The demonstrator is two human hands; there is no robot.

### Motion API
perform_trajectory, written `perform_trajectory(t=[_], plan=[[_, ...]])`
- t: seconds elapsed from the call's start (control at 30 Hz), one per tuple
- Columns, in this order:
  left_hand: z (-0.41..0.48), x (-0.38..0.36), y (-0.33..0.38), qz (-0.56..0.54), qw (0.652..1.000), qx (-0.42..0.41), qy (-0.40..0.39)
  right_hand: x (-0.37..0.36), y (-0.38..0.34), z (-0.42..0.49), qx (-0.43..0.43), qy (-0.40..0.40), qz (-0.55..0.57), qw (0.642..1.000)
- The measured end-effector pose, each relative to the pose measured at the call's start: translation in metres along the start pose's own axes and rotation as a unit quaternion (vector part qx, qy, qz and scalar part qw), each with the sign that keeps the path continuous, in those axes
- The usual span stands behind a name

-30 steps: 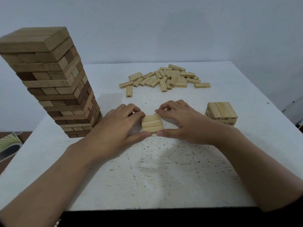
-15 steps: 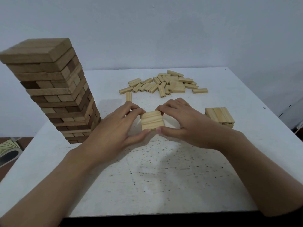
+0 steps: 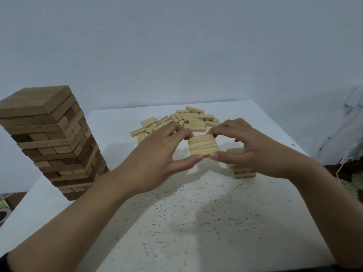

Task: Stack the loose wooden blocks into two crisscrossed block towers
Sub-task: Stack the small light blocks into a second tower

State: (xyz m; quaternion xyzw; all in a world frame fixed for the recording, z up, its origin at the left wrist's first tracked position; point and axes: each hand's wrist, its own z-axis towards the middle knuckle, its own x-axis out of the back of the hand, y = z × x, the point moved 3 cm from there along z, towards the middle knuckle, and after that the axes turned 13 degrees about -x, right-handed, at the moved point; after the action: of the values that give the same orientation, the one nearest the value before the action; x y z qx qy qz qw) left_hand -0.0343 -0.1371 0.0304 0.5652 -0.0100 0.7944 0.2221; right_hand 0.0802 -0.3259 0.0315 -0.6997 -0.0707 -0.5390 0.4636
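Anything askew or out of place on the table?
The tall tower at the left looks uneven: some blocks sit offset from their layers, and it seems to lean, perhaps lens distortion. The held block row looks tidy.

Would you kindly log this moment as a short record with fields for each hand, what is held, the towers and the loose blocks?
left hand: pinches the three-block layer at its left side
right hand: pinches it at its right side
three-block layer: pale, flat, held above the table
tall tower: darker wood, crisscrossed, at the left
short tower: pale, partly hidden behind the right hand
loose blocks: pale pile at the table's far side
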Motion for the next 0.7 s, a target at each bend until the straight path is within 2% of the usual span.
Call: perform_trajectory(t=[0.33, 0.7], plan=[[0.064, -0.040, 0.023, -0.043, 0.999, -0.008, -0.023, 0.028, 0.074, -0.011, -0.070, -0.009, 0.050, 0.996], [0.069, -0.059, 0.026, -0.031, 0.999, 0.012, -0.028, 0.021, 0.098, -0.011, -0.063, -0.029, 0.076, 0.995]])
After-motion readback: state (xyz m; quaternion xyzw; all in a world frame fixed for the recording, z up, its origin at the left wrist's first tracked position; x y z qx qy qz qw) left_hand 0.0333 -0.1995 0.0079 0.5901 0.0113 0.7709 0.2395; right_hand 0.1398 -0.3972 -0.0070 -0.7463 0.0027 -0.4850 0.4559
